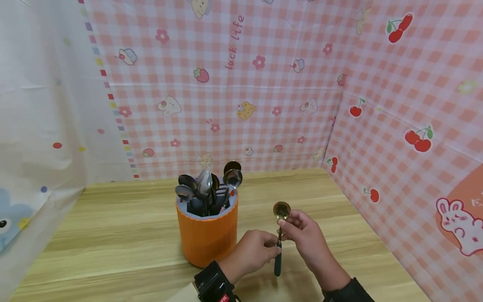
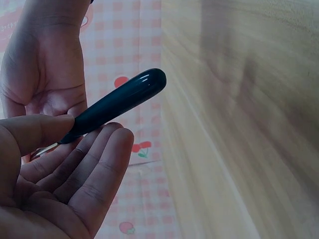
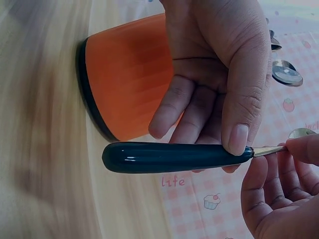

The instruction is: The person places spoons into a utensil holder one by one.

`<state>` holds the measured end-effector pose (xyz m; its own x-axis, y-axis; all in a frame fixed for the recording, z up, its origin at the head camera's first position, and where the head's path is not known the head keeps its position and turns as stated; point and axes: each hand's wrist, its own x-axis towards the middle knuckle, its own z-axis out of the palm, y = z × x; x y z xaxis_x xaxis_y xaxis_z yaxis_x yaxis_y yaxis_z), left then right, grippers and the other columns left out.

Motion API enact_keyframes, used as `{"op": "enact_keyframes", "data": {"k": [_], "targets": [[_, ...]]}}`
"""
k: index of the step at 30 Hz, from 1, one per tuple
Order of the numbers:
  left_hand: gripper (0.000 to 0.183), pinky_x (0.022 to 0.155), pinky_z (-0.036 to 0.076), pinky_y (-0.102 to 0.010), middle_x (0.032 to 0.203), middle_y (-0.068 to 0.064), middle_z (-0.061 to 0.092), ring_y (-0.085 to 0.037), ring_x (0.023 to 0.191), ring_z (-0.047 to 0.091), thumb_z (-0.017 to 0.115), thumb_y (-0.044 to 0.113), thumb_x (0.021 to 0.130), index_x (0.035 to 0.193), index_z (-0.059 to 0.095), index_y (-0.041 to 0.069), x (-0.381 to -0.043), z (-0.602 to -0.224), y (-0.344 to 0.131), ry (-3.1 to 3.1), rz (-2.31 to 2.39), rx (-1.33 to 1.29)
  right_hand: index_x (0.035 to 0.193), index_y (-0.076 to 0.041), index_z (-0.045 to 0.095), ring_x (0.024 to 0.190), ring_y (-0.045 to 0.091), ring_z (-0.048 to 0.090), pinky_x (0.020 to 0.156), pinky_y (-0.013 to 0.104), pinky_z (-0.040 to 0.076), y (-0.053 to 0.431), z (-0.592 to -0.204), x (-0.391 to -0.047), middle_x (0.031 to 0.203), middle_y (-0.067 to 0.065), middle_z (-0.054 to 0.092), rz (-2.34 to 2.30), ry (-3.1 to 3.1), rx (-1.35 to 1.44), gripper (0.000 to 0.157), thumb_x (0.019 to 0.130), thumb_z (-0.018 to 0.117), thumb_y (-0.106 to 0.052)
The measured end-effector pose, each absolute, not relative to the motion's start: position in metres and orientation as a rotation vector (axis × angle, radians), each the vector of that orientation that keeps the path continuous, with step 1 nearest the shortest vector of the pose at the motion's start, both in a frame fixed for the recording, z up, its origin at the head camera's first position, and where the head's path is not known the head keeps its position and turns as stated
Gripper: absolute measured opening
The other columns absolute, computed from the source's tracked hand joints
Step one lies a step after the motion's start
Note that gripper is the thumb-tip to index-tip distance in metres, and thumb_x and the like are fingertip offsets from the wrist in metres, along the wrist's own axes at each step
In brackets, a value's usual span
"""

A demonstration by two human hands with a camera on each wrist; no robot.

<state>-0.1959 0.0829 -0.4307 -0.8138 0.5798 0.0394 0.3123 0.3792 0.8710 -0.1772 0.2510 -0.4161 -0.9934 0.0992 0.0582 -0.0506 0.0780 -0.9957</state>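
Both hands hold one spoon [image 1: 278,259] with a dark green handle and a gold-coloured round bowl, upright in the head view with the bowl on top. My left hand [image 1: 252,253] pinches the upper end of the green handle between thumb and fingers. Higher up, my right hand [image 1: 305,235] pinches the metal neck just below the bowl. In the right wrist view the glossy handle [image 3: 174,158] points left, its rounded end free. The left wrist view shows the same handle [image 2: 122,102] sticking out past the left fingertips.
An orange cylindrical utensil holder [image 1: 207,237] with a grey top stands left of the hands, with several spoons [image 1: 204,183] in it, bowls up. Beneath is a wood-grain table [image 1: 113,235]. Pink checked cloth [image 1: 226,96] hangs behind and on the right; a white sheet [image 1: 41,105] hangs on the left.
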Motion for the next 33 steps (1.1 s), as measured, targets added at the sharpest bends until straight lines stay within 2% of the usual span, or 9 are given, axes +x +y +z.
{"op": "enact_keyframes", "data": {"k": [4, 10, 15, 19, 23, 26, 33], "targets": [[0.006, 0.057, 0.05, -0.025, 0.078, 0.004, 0.071, -0.007, 0.062, 0.061, 0.071, 0.015, 0.089, 0.093, 0.075, 0.014, -0.196, -0.427, 0.079, 2.408, 1.399, 0.814, 0.115, 0.002, 0.057, 0.084, 0.022, 0.062, 0.072, 0.034, 0.057, 0.246, -0.412, -0.178, 0.1, 0.018, 0.063, 2.069, -2.213, -0.029, 0.032, 0.092, 0.07, -0.016], [0.01, 0.064, 0.054, -0.028, 0.084, 0.004, 0.074, -0.006, 0.073, 0.062, 0.071, 0.017, 0.089, 0.097, 0.077, 0.015, -0.195, -0.419, 0.072, 2.462, 1.36, 0.796, 0.114, 0.001, 0.057, 0.083, 0.022, 0.062, 0.072, 0.034, 0.057, 0.241, -0.406, -0.181, 0.098, 0.015, 0.063, 2.071, -2.21, 0.02, 0.031, 0.092, 0.07, -0.016], [0.006, 0.061, 0.052, -0.027, 0.078, 0.007, 0.072, -0.007, 0.069, 0.059, 0.07, 0.019, 0.09, 0.09, 0.076, 0.016, -0.194, -0.409, 0.067, 2.509, 1.307, 0.81, 0.117, -0.001, 0.057, 0.085, 0.023, 0.062, 0.074, 0.037, 0.057, 0.237, -0.4, -0.183, 0.097, 0.012, 0.063, 2.07, -2.223, 0.058, 0.033, 0.092, 0.071, -0.019], [0.008, 0.054, 0.047, -0.023, 0.071, 0.009, 0.067, -0.006, 0.062, 0.055, 0.07, 0.019, 0.09, 0.083, 0.073, 0.017, -0.192, -0.4, 0.062, 2.564, 1.291, 0.872, 0.119, -0.003, 0.058, 0.087, 0.024, 0.062, 0.076, 0.039, 0.057, 0.232, -0.391, -0.184, 0.101, 0.016, 0.062, 2.049, -2.252, 0.092, 0.034, 0.092, 0.07, -0.02], [0.018, 0.045, 0.033, -0.019, 0.055, 0.012, 0.048, -0.005, 0.049, 0.043, 0.068, 0.017, 0.088, 0.071, 0.066, 0.017, -0.192, -0.392, 0.058, 2.619, 1.308, 0.949, 0.118, -0.001, 0.057, 0.085, 0.024, 0.061, 0.076, 0.038, 0.057, 0.228, -0.38, -0.185, 0.098, 0.014, 0.062, 2.027, -2.258, 0.124, 0.033, 0.094, 0.068, -0.02], [0.021, 0.043, 0.026, -0.019, 0.051, 0.01, 0.036, -0.005, 0.044, 0.036, 0.067, 0.015, 0.087, 0.066, 0.062, 0.018, -0.192, -0.385, 0.054, 2.656, 1.327, 0.992, 0.117, 0.001, 0.056, 0.083, 0.022, 0.061, 0.076, 0.037, 0.056, 0.224, -0.372, -0.185, 0.096, 0.011, 0.062, 2.021, -2.249, 0.157, 0.033, 0.094, 0.067, -0.019], [0.021, 0.044, 0.026, -0.019, 0.052, 0.011, 0.038, -0.005, 0.045, 0.037, 0.066, 0.014, 0.087, 0.067, 0.062, 0.019, -0.192, -0.369, 0.045, 2.697, 1.348, 1.033, 0.117, 0.002, 0.055, 0.081, 0.022, 0.06, 0.077, 0.036, 0.056, 0.214, -0.354, -0.187, 0.097, 0.011, 0.062, 1.988, -2.255, 0.193, 0.033, 0.095, 0.066, -0.02]]}}
